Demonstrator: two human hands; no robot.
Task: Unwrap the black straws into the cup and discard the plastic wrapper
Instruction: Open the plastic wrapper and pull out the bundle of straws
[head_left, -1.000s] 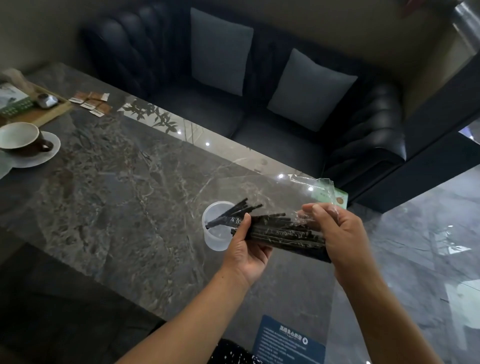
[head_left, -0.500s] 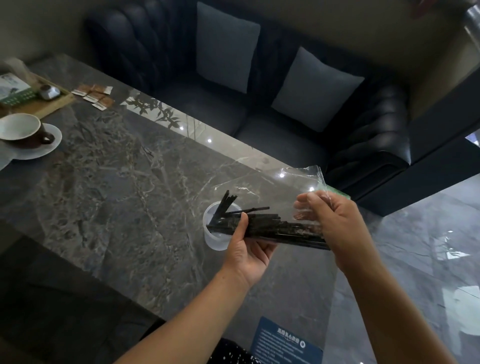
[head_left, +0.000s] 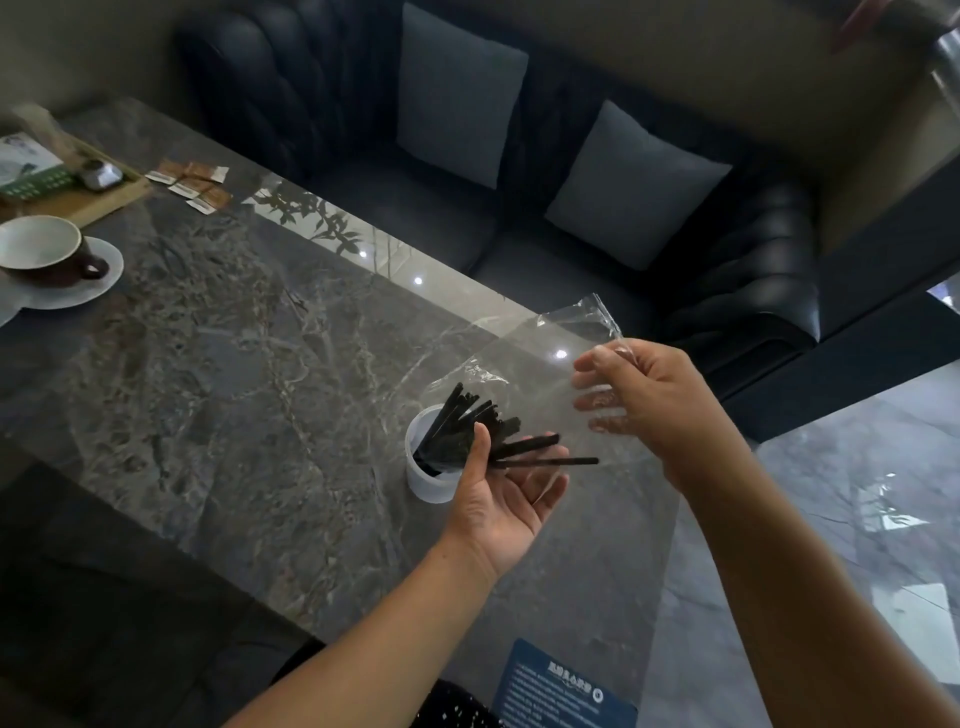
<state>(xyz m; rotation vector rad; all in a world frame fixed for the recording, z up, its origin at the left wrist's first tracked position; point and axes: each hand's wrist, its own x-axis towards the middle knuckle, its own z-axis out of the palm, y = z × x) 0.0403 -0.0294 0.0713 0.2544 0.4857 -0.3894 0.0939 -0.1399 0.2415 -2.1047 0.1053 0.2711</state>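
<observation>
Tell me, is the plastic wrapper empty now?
Looks empty: the wrapper in the right hand is see-through; the straws lean in the cup.

straws (head_left: 467, 431) slid into cup (head_left: 431, 480), wrapper (head_left: 545, 374) lifted away emptied

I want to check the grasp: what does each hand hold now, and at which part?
Right hand pinches the clear plastic wrapper near its upper end. Left hand lies open against the black straws, not gripping them.

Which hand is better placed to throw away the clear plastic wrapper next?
The right hand. It already pinches the clear plastic wrapper, which looks emptied, lifted above the table. The left hand is busy steadying the black straws at the white cup.
</observation>
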